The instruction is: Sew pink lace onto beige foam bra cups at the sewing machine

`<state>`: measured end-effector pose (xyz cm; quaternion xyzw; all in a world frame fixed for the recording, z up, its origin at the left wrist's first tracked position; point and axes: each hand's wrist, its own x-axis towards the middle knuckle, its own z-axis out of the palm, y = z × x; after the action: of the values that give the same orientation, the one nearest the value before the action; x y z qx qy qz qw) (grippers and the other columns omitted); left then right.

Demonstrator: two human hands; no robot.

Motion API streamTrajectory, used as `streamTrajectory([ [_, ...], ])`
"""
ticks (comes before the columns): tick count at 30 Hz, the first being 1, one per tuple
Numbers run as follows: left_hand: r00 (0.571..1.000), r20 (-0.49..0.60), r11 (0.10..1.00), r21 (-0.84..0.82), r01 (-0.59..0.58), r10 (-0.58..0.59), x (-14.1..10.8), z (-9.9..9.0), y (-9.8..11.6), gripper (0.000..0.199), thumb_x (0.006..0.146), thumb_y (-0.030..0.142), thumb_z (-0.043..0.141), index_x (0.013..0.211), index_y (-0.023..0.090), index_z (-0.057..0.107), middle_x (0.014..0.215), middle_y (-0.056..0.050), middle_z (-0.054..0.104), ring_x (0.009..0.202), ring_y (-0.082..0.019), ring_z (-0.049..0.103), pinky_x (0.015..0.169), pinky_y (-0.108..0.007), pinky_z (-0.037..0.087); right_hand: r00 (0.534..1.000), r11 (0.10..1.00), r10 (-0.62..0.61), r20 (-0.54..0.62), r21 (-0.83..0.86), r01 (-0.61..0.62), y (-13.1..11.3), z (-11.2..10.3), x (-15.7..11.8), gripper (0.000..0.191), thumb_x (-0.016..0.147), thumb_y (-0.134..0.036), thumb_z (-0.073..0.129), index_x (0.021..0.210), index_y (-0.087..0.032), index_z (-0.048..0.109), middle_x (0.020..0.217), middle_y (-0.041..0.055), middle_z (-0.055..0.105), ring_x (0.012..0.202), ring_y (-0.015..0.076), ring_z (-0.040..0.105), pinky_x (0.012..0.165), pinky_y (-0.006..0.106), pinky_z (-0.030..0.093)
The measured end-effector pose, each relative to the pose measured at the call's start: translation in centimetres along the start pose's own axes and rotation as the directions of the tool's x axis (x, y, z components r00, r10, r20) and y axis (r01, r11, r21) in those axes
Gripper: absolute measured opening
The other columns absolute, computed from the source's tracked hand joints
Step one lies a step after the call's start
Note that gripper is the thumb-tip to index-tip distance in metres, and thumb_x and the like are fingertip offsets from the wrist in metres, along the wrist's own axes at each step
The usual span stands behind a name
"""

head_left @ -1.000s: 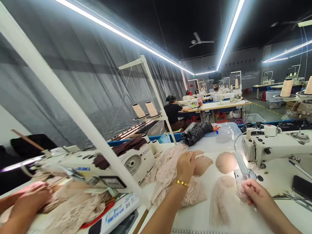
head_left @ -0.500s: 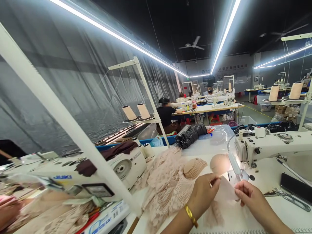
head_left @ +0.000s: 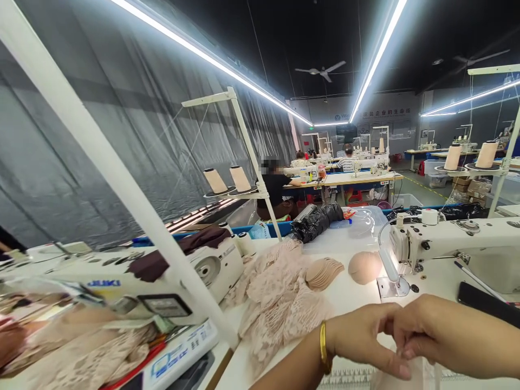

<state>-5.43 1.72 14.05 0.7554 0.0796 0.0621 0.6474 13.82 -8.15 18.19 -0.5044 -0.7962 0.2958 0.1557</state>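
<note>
Head | left hand (head_left: 361, 331): grip unclear | right hand (head_left: 441, 333): pinching one sheer piece (head_left: 421, 376) | one round pad (head_left: 364, 267)

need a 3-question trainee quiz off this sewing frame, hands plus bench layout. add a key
1. Multiple choice: how are the wearer's left hand and right hand placed?
A) Far apart
B) Fingers meeting over a sheer pale piece
C) Both resting on the black phone

2. True or false: the fanned stack of pads lies between the near lace pile and the single round pad.

3. Fill in: the gold bracelet is on the wearer's ____ wrist.

Key: 1. B; 2. True; 3. left
</note>
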Motion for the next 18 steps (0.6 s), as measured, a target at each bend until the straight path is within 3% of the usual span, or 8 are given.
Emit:
streamTrajectory([
  [3, 0.996, -0.037, 0.996, -0.054, 0.077, -0.079, -0.4, -0.1, -0.8, 0.070, 0.061, 0.077, 0.090, 0.086, 0.022, 0.054, 0.079, 0.005, 0.050, 0.070, -0.012, 0.043, 0.068, -0.027, 0.038, 0.999, 0.989, 0.024, -0.038, -0.148, -0.029, 0.2, -0.8, 0.3, 0.025, 0.092, -0.010, 0.062, 0.087, -0.029, 0.077, 0.085, -0.0025, 0.081, 0.075, 0.0182, 0.071, 0.063, 0.027, 0.040],
  [6, 0.969, -0.218, 0.993, -0.026, 0.115, -0.117, -1.3, -0.9, -1.0, 0.066, 0.067, 0.073, 0.087, 0.079, 0.022, 0.046, 0.069, 0.008, 0.042, 0.061, -0.009, 0.033, 0.057, -0.024, 0.024, 0.977, 0.915, -0.099, -0.189, -0.404, 0.015, 1.1, -0.6, 1.3, 0.018, 0.089, -0.010, 0.064, 0.081, -0.026, 0.071, 0.077, -0.0008, 0.076, 0.067, 0.0186, 0.067, 0.058, 0.029, 0.031],
  [8, 0.909, -0.413, 0.990, 0.101, 0.097, -0.047, -2.0, -1.6, -0.5, 0.055, 0.078, 0.061, 0.081, 0.076, 0.022, 0.043, 0.068, 0.007, 0.041, 0.061, -0.009, 0.031, 0.055, -0.025, 0.023, 0.905, 0.815, -0.288, -0.312, -0.576, 0.061, 1.6, 0.0, 2.1, 0.019, 0.086, -0.007, 0.062, 0.080, -0.025, 0.065, 0.074, -0.0005, 0.071, 0.062, 0.0182, 0.062, 0.056, 0.031, 0.027],
  [10, 0.823, -0.557, 0.935, 0.341, 0.102, 0.113, -2.6, -2.4, 0.1, 0.040, 0.088, 0.048, 0.072, 0.076, 0.023, 0.044, 0.067, 0.006, 0.040, 0.061, -0.011, 0.032, 0.055, -0.026, 0.024, 0.772, 0.732, -0.476, -0.421, -0.676, 0.083, 2.0, 1.0, 3.0, 0.023, 0.087, -0.002, 0.055, 0.084, -0.024, 0.062, 0.073, -0.0005, 0.066, 0.060, 0.0178, 0.056, 0.056, 0.032, 0.027],
  [12, 0.768, -0.569, 0.786, 0.601, 0.146, 0.293, -3.1, -3.2, 0.0, 0.030, 0.095, 0.037, 0.063, 0.075, 0.023, 0.048, 0.066, 0.004, 0.041, 0.061, -0.013, 0.037, 0.058, -0.028, 0.031, 0.645, 0.690, -0.594, -0.481, -0.716, 0.101, 2.7, 2.4, 3.8, 0.027, 0.094, 0.000, 0.048, 0.094, -0.022, 0.063, 0.076, 0.0007, 0.065, 0.063, 0.0179, 0.055, 0.058, 0.032, 0.031],
  [14, 0.789, -0.468, 0.570, 0.800, 0.187, 0.398, -3.4, -3.7, -1.1, 0.027, 0.102, 0.030, 0.055, 0.076, 0.023, 0.054, 0.068, 0.000, 0.049, 0.065, -0.017, 0.047, 0.064, -0.031, 0.041, 0.585, 0.676, -0.643, -0.495, -0.725, 0.129, 4.3, 4.3, 4.6, 0.027, 0.103, -0.001, 0.045, 0.107, -0.018, 0.065, 0.087, 0.0045, 0.071, 0.071, 0.0180, 0.059, 0.065, 0.032, 0.038],
  [16, 0.856, -0.334, 0.341, 0.918, 0.201, 0.395, -3.4, -3.7, -3.5, 0.027, 0.106, 0.023, 0.048, 0.082, 0.024, 0.060, 0.074, -0.003, 0.057, 0.073, -0.020, 0.055, 0.072, -0.034, 0.046, 0.588, 0.668, -0.656, -0.474, -0.727, 0.159, 6.8, 6.4, 5.3, 0.027, 0.107, -0.003, 0.044, 0.120, -0.015, 0.064, 0.099, 0.0083, 0.076, 0.079, 0.0186, 0.064, 0.072, 0.032, 0.043],
  [18, 0.916, -0.195, 0.132, 0.979, 0.158, 0.352, -3.0, -3.4, -6.4, 0.017, 0.106, 0.020, 0.053, 0.091, 0.024, 0.062, 0.083, -0.004, 0.064, 0.079, -0.021, 0.059, 0.074, -0.034, 0.049, 0.615, 0.665, -0.650, -0.447, -0.725, 0.176, 9.9, 8.3, 5.8, 0.032, 0.110, -0.006, 0.037, 0.118, -0.016, 0.066, 0.096, 0.0073, 0.077, 0.077, 0.0190, 0.065, 0.071, 0.032, 0.044],
])
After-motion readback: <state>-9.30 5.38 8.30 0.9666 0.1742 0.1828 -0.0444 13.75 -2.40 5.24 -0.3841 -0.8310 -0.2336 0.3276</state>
